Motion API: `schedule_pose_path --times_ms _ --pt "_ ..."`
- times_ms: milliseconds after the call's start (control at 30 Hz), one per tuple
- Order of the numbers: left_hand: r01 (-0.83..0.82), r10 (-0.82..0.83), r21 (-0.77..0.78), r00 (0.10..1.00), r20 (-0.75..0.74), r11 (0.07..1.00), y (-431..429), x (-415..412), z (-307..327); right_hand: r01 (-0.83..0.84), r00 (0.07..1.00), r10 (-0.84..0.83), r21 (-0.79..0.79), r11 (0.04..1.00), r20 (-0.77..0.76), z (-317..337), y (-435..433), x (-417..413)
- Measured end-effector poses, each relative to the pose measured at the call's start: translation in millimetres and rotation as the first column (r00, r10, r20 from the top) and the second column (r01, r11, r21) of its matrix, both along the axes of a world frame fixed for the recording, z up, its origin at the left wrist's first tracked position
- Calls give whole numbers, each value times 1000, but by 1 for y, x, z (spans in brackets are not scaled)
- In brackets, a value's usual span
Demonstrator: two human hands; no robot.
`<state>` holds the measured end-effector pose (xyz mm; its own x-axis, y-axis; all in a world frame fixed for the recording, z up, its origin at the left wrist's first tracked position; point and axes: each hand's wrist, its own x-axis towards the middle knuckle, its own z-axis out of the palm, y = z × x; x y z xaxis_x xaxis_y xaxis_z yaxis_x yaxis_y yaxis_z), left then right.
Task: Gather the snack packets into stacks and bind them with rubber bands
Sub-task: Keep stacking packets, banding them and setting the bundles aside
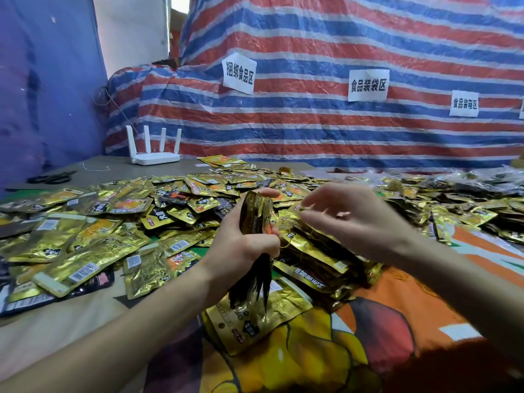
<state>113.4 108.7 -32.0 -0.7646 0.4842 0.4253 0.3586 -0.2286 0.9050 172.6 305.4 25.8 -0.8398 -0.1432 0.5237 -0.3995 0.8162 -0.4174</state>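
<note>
Crinkled gold-foil loose packets (113, 222), flat and rectangular with white barcode patches, lie heaped across most of the counter (42, 336), a few black ones mixed in. The left hand (246, 245) curls tightly round the middle of a stack of packets (256, 214), held upright above the heap with its creased foil edges fanning out above and below the fist. The right hand (348, 222) hovers just beside it, its fingers motion-blurred, so I cannot tell whether they pinch anything. A glossy printed cloth (382, 321) in orange and yellow covers the near right of the counter; the near left is bare and beige. At the far edge stand a white router (154, 157) and black scissors (52, 177). Behind hangs a woven red, white and blue striped tarpaulin (340, 131) bearing paper labels (239, 73).
</note>
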Motion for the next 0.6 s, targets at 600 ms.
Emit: schedule_pose_path --times_ms 600 --pt "-171 166 38 979 117 985 -74 -72 -7 -114 780 576 -849 515 245 -35 -93 -117"
